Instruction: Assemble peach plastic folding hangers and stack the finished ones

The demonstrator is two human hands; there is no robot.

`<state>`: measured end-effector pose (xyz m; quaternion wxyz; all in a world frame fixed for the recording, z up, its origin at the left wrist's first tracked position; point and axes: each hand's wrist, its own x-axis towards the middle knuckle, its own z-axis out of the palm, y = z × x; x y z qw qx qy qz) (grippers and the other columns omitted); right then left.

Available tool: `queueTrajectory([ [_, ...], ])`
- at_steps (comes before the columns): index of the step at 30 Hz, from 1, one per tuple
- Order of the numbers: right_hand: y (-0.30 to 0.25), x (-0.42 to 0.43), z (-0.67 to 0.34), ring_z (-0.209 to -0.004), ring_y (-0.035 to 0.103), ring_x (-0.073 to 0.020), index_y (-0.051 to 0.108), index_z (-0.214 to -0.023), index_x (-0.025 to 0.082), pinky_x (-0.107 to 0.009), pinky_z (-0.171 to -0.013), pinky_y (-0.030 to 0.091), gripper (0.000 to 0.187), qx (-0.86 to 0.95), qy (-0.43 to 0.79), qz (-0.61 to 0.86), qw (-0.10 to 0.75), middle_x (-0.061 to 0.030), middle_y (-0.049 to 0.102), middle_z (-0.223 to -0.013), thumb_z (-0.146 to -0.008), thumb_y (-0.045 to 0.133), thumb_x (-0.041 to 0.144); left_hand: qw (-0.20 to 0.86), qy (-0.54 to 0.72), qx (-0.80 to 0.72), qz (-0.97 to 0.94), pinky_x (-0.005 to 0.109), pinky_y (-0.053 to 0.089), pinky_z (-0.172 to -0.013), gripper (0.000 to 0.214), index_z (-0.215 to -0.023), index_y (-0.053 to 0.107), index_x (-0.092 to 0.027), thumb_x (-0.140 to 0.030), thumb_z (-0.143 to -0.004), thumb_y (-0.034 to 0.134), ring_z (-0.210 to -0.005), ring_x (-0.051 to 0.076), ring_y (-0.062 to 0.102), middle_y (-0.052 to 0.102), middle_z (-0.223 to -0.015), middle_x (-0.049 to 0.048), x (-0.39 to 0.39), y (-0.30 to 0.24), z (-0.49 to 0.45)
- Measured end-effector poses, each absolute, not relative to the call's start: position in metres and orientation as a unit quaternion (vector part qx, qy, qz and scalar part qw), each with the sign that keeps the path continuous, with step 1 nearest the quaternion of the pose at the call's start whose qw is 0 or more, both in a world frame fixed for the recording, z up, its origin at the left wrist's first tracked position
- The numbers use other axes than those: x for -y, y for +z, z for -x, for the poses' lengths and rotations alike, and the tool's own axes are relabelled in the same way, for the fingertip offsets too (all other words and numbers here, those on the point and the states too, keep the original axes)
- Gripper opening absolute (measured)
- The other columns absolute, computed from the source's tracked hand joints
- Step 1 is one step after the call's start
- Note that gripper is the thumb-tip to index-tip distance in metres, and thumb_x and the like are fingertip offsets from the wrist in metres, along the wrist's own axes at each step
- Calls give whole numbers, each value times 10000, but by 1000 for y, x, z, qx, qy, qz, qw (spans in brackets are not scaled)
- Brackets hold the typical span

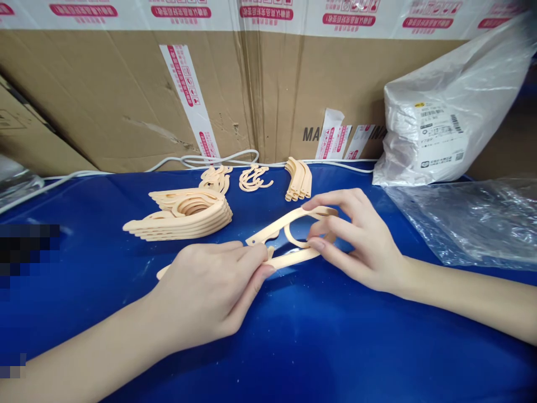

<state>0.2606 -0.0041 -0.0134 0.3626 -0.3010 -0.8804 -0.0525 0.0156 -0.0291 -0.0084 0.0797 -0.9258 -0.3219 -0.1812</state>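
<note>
A peach plastic hanger piece (289, 258) is held just above the blue table cover (335, 347) between both hands. My left hand (210, 291) pinches its left part with thumb and fingers closed. My right hand (356, 238) grips the curved right end, fingers wrapped round the loop. Behind them lies a stack of the same peach hanger pieces (184, 215).
Small peach hooks (254, 178) and a bundle of curved peach strips (298, 179) lie at the back. A white cable (218, 161) runs along cardboard boxes (126, 101). A filled plastic bag (444, 123) and an empty clear bag (474, 218) sit at the right.
</note>
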Motion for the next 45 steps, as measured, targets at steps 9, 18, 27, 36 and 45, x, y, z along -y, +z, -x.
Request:
queueTrajectory([
  [9, -16, -3, -260, -964, 525, -209, 645, -908, 198, -380, -820, 378, 243, 898, 34, 331, 289, -70, 626, -1075, -971, 437, 305, 150, -169, 239, 944, 296, 329, -471, 220, -784, 519, -187, -217, -949, 376, -516, 156, 493, 517, -601, -15, 26, -9, -14],
  [18, -17, -4, -261, -919, 519, -195, 636, -1002, 204, -364, -813, 360, 233, 889, 61, 347, 292, -52, 621, -998, -976, 435, 321, 119, -166, 170, 964, 299, 372, -465, 221, -721, 536, -186, -275, -875, 405, -577, 180, 472, 567, -663, 36, 29, -10, -14],
  [27, -20, -7, -262, -799, 502, -161, 639, -1029, 213, -328, -762, 333, 200, 875, 89, 378, 289, -9, 567, -831, -969, 473, 307, 120, -83, 142, 979, 377, 477, -767, 287, -998, 613, -144, -167, -755, 462, -921, 255, 562, 654, -1053, 83, 23, -1, -14],
  [36, -23, -10, -263, -819, 513, -171, 646, -988, 230, -324, -740, 313, 174, 850, 105, 433, 282, -4, 567, -836, -950, 478, 248, 215, -136, 157, 954, 393, 436, -922, 249, -983, 629, -159, -94, -905, 401, -1127, 245, 545, 655, -1168, 66, 15, -9, -12],
  [45, -24, -13, -264, -729, 499, -137, 639, -1020, 239, -314, -730, 309, 184, 815, 133, 468, 315, 33, 530, -753, -930, 484, 193, 150, -156, 190, 958, 380, 480, -788, 243, -1010, 618, -165, -49, -915, 427, -1030, 253, 570, 602, -1211, 123, 11, -9, -9],
])
